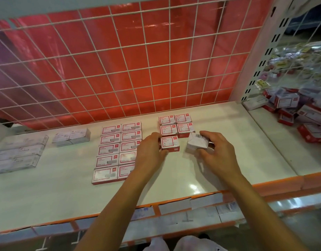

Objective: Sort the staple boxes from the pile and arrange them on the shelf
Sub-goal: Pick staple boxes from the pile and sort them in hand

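Observation:
On the white shelf [65,178], my left hand [149,151] grips the left side of a red-and-white staple box [170,143] lying flat below a square of several similar boxes [176,125]. My right hand [213,149] holds a second box [196,143], tilted with its white barcode side up, just right of the first. Left of my hands, flatter red-and-white boxes [118,147] lie in two neat columns. The unsorted pile [297,113] sits at the far right.
White plastic-wrapped packs [16,153] and a smaller stack [71,135] lie at the shelf's left. A white wire grid with red backing [138,60] closes the back. A perforated upright [253,69] divides the shelf from the pile's bay. Price-tag strips [174,211] line the orange front edge.

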Demonstrator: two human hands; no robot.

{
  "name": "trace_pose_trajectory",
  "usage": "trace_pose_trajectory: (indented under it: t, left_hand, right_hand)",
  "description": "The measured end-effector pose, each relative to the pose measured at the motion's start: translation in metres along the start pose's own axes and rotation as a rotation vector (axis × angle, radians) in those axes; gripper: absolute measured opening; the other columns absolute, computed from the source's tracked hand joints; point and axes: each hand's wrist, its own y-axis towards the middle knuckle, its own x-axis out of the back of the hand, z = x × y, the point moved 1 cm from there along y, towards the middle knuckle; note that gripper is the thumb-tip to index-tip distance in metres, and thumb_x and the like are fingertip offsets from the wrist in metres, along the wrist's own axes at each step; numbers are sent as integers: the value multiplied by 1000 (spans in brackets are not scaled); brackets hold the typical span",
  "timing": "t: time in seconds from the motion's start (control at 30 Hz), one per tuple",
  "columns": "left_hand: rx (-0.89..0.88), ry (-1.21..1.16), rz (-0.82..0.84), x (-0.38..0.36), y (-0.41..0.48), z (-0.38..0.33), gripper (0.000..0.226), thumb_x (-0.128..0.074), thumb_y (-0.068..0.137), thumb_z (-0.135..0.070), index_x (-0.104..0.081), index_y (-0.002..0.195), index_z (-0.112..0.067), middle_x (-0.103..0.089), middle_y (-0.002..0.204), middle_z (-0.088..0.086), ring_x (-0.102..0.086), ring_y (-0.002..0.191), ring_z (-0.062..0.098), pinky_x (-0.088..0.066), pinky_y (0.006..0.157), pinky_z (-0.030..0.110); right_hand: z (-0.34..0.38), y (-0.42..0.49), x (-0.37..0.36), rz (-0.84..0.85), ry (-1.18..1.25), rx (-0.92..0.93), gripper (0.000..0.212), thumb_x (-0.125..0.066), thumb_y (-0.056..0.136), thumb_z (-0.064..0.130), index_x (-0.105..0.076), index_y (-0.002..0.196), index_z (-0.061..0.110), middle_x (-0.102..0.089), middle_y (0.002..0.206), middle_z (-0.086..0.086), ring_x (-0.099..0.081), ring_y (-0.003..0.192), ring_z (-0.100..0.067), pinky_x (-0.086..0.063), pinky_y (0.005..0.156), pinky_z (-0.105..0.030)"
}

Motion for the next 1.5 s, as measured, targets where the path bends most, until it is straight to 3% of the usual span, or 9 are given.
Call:
trace_pose_trajectory:
  t: [0.23, 0.43, 0.53, 0.63, 0.83, 1.0, 1.23, 1.4, 1.5]
  left_hand:
    - [-2, -24, 10, 0, 4, 0, 45, -72, 84, -24, -52, 124, -19, -64, 123, 0, -64, 108, 19, -51, 91, 32]
    - [-38, 52, 8, 6, -1, 1, 53, -66, 87, -36, -44, 134, -26, -54, 134, -1, -56, 116, 20, -46, 98, 38]
    - [-98, 29, -20, 15, -7, 1, 65, -68, 85, -39, -36, 141, -31, -44, 144, -4, -51, 122, 18, -44, 101, 39]
    - [-214, -15, 22, 24, -13, -1, 74, -72, 82, -36, -32, 144, -34, -38, 148, -7, -50, 124, 15, -47, 101, 40]
    - [-257, -131, 33, 41, -21, 4, 73, -74, 82, -26, -35, 144, -31, -46, 142, -5, -55, 114, 15, -53, 90, 28]
    - [-248, -186, -11, 52, -23, 16, 64, -72, 83, -23, -42, 139, -28, -56, 131, -4, -58, 87, 3, -48, 69, 7]
    - [-14, -333, -81, 62, -27, 31, 38, -66, 88, -31, -51, 123, -24, -64, 119, -5, -64, 84, 3, -55, 73, 21]
    - [-33, -292, -30, 73, -30, 33, 63, -59, 87, -50, -37, 143, -30, -55, 136, -7, -61, 108, 12, -55, 87, 30]
    - [-80, -189, -20, 86, -29, 42, 74, -65, 81, -55, -35, 145, -33, -51, 140, -7, -58, 116, 16, -55, 89, 36]
  right_hand:
    - [8, 4, -7, 21, 5, 6, 50, -70, 80, 8, -56, 127, 16, -57, 125, -4, -56, 111, -17, -49, 97, -35]
    - [18, 10, -13, 58, 51, -48, 48, -69, 84, 19, -55, 130, 17, -57, 124, 1, -56, 104, -11, -47, 90, -21]
    - [25, 14, -16, 90, 170, -128, 33, -62, 89, 32, -62, 120, 22, -65, 117, 3, -63, 97, -12, -55, 86, -31]
    - [39, 15, -20, 168, 434, -262, 24, -55, 90, 40, -69, 99, 22, -71, 100, -4, -70, 81, -19, -60, 69, -42]
    - [55, 16, -35, 297, 615, -389, 40, -50, 89, 48, -69, 101, 15, -74, 88, -10, -71, 76, -29, -57, 75, -39]
    - [66, 13, -45, 335, 611, -397, 40, -48, 93, 46, -68, 103, 13, -73, 83, -10, -68, 65, -23, -53, 59, -28]
    - [85, 5, -63, 313, 902, -514, 22, -46, 97, 32, -63, 102, 18, -72, 97, -9, -70, 88, -23, -59, 72, -29]
    - [100, -7, -87, 429, 1064, -542, 25, -48, 97, 20, -55, 119, 9, -68, 112, -10, -65, 104, -25, -50, 94, -47]
    - [105, -10, -97, 442, 1018, -527, 22, -50, 97, 18, -57, 114, 7, -70, 108, -7, -66, 103, -22, -50, 95, -43]
